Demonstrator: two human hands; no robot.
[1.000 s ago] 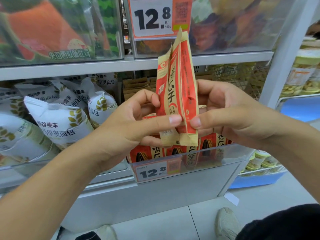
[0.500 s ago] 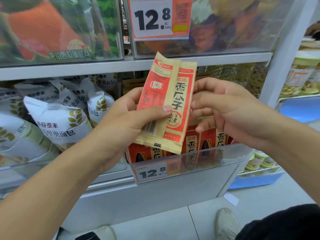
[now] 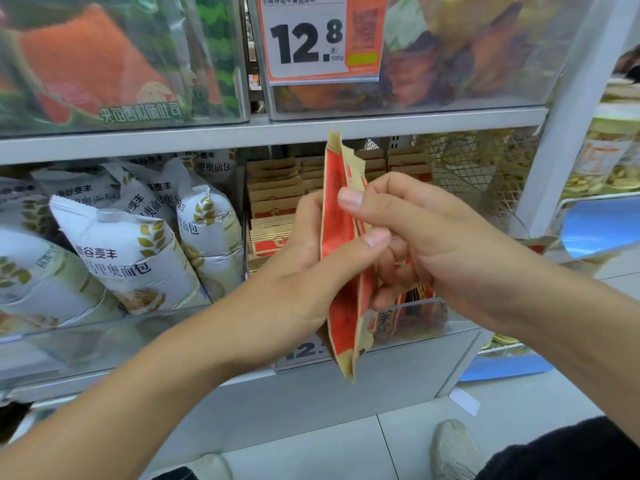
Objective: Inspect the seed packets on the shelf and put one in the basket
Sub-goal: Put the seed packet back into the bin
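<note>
two red-and-tan paper seed packets (image 3: 341, 258), pressed together and seen edge-on, long axis near upright, top edge just under the grey shelf ledge (image 3: 207, 136), bottom corner hanging in front of the clear plastic bin front (image 3: 415, 320). gripped by the left hand (image 3: 294, 271), thumb laid across the near face, fingers curled behind. pinched higher up from the other side by the right hand (image 3: 426, 244), thumb tip on the upper face, remaining fingers curled against the far side. both hands closed round the pair, neither nearer than the other. held just in front of the stacked packets of the same kind (image 3: 273, 216) in the bin, beside white bread bags with gold wheat print (image 3: 138, 254). no basket in view, so no telling which way it lies. likely still at the inspecting stage; separating one packet by sliding along that upright axis looks to be the next need.
</note>
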